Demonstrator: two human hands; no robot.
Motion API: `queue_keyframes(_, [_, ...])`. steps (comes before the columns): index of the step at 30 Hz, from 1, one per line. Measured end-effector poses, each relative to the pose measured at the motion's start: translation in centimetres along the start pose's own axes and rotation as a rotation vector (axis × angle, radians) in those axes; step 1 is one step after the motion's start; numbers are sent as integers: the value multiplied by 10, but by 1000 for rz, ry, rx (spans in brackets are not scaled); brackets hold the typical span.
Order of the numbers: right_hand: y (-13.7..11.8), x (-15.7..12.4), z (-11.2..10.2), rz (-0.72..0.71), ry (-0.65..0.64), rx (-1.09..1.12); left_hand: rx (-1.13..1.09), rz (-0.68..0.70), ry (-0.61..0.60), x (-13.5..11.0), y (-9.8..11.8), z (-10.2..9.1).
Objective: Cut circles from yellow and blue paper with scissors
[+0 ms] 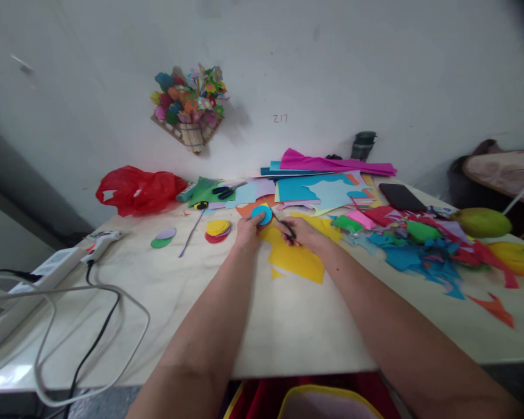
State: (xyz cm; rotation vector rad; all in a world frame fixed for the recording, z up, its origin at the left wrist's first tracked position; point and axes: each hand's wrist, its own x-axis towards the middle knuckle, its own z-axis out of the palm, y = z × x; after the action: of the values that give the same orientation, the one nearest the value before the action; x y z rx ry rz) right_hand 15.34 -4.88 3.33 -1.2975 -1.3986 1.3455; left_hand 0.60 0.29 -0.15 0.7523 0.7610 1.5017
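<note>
My left hand (248, 228) pinches a blue paper disc (262, 215) with a yellow edge showing under it, held just above the table. My right hand (300, 231) is closed round the black handles of a pair of scissors (283, 226), whose blades reach toward the disc. Under both hands lies a yellow paper sheet (297, 256) with cut edges. A stack of cut round discs (217, 229), yellow on top of red, sits just left of my left hand.
Coloured paper sheets (318, 186) and scraps (423, 250) cover the back and right of the table (209, 302). A second pair of scissors (225, 191), a red plastic bag (135, 189), a phone (401, 196), mangoes (482, 222), and a power strip (47, 267) with cables at left.
</note>
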Motion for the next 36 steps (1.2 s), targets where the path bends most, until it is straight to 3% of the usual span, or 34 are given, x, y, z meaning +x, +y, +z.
queue_keyframes(19, [-11, -13, -2, -2, -5, -8, 25, -11, 10, 0, 2, 0])
queue_keyframes(36, [-4, -5, -9, -32, -46, 26, 24, -26, -11, -2, 5, -1])
